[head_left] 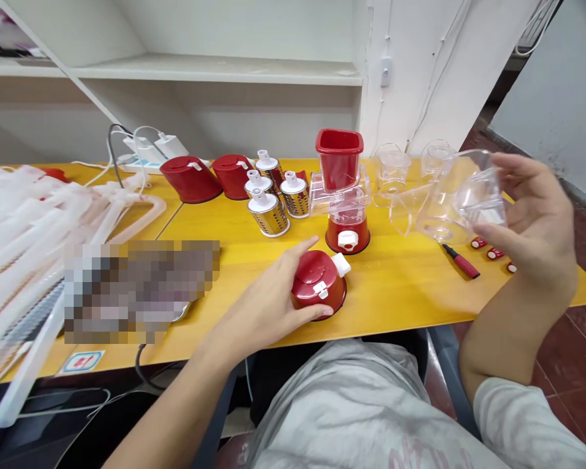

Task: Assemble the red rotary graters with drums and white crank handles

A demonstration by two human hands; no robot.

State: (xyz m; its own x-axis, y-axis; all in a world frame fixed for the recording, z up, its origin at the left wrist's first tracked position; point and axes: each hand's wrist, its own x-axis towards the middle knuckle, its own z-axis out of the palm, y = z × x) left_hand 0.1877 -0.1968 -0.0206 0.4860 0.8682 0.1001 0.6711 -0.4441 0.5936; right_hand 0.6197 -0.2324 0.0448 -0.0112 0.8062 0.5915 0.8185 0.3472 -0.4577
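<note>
My left hand [265, 301] is closed around the side of a red suction base [313, 273] with a white lever, standing near the table's front edge. In my right hand [542, 225], raised over the table's right side, is a clear plastic grater housing [437, 205], tilted with its tube end toward the left. Just behind the red base stands a rotary grater body with a red hopper [339, 163], a clear housing and a red foot [346, 238]. Several perforated metal grater drums [268, 216] with white ends stand left of it.
Two red bases [190, 180] sit at the back left near a white power strip [149, 159]. Translucent tubes [53, 241] heap the left side beside a pixelated area. Clear housings [393, 170], a screwdriver [461, 262] and small red-and-white parts [494, 253] lie right on the yellow table [395, 293].
</note>
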